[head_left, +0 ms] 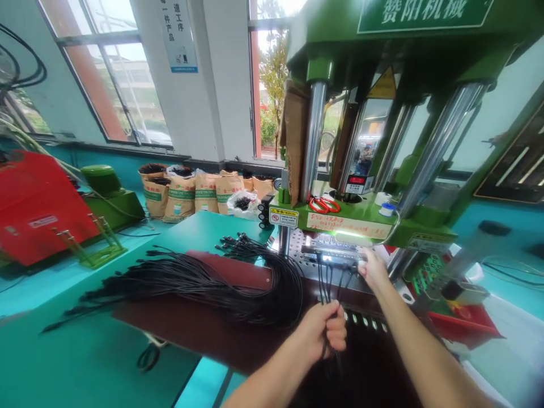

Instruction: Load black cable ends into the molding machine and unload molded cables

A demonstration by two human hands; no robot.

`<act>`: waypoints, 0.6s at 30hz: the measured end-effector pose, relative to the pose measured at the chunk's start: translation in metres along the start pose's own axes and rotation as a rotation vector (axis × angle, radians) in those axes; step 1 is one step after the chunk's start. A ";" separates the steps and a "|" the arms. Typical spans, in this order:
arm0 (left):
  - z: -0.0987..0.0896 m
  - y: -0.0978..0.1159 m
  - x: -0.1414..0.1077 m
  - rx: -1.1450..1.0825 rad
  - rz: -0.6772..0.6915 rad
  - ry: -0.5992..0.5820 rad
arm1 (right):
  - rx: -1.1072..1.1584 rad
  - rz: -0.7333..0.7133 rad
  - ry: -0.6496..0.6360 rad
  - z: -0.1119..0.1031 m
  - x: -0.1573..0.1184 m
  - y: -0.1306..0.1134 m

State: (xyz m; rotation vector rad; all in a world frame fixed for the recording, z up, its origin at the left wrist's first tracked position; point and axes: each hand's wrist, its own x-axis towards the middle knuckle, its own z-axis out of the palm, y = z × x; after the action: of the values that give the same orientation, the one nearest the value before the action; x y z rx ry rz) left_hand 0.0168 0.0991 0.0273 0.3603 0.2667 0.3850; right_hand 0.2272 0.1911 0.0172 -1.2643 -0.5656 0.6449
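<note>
My left hand (325, 331) is closed around a few thin black cables (323, 280) that run up into the lit mould (334, 255) of the green moulding machine (374, 221). At the mould's right end, my right hand (373, 269) reaches in with its fingers on the cable ends; what it pinches is hidden. A big bundle of black cables (204, 283) lies to the left on a dark red mat (238, 328), curving toward my left hand.
The teal worktable (85, 351) carries a red machine (38, 209) and a green wire rack (91, 243) at far left. Paper sacks (199, 192) stand by the window. Red scissors (323, 205) and tape rolls (386, 205) rest on the machine ledge. A red tray (465, 328) sits to the right.
</note>
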 end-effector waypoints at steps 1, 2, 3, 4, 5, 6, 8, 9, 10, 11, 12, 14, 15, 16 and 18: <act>-0.003 -0.003 -0.005 0.016 0.012 -0.024 | -0.001 -0.014 0.007 -0.002 -0.003 -0.002; -0.006 -0.006 -0.009 0.041 0.011 -0.057 | -0.006 -0.026 0.016 -0.004 -0.007 -0.004; -0.009 -0.010 -0.012 0.079 -0.006 -0.099 | -0.014 -0.033 0.024 -0.005 -0.011 -0.006; -0.011 -0.013 -0.014 0.128 -0.035 -0.145 | -0.025 -0.037 0.029 -0.005 -0.014 -0.007; -0.014 -0.017 -0.017 0.183 -0.059 -0.187 | -0.037 -0.037 0.032 -0.006 -0.017 -0.008; -0.016 -0.020 -0.020 0.235 -0.066 -0.220 | -0.047 -0.037 0.035 -0.007 -0.021 -0.009; -0.019 -0.020 -0.031 0.306 -0.017 -0.267 | -0.057 -0.039 0.034 -0.010 -0.025 -0.011; -0.019 -0.016 -0.038 0.318 0.042 -0.285 | -0.058 -0.042 0.032 -0.013 -0.027 -0.012; -0.019 -0.008 -0.047 0.313 0.122 -0.297 | -0.059 -0.045 0.031 -0.017 -0.028 -0.013; -0.018 0.003 -0.056 0.293 0.217 -0.298 | -0.063 -0.046 0.029 -0.022 -0.029 -0.013; -0.016 0.018 -0.065 0.259 0.332 -0.279 | -0.072 -0.042 0.024 -0.028 -0.030 -0.012; -0.016 0.057 -0.079 0.169 0.628 -0.129 | -0.104 -0.020 0.010 -0.043 -0.031 -0.010; -0.018 0.078 -0.082 0.138 0.812 -0.007 | -0.125 -0.002 0.002 -0.051 -0.032 -0.009; -0.023 0.100 -0.084 0.128 0.989 0.148 | -0.145 0.019 -0.010 -0.059 -0.032 -0.008; -0.038 0.136 -0.078 0.158 1.211 0.584 | -0.185 0.065 -0.038 -0.074 -0.035 -0.005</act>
State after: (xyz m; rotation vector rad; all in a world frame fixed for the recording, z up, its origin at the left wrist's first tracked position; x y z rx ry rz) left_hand -0.1079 0.1959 0.0599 0.5372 0.6407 1.6809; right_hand 0.2552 0.1154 0.0049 -1.4505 -0.6288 0.6835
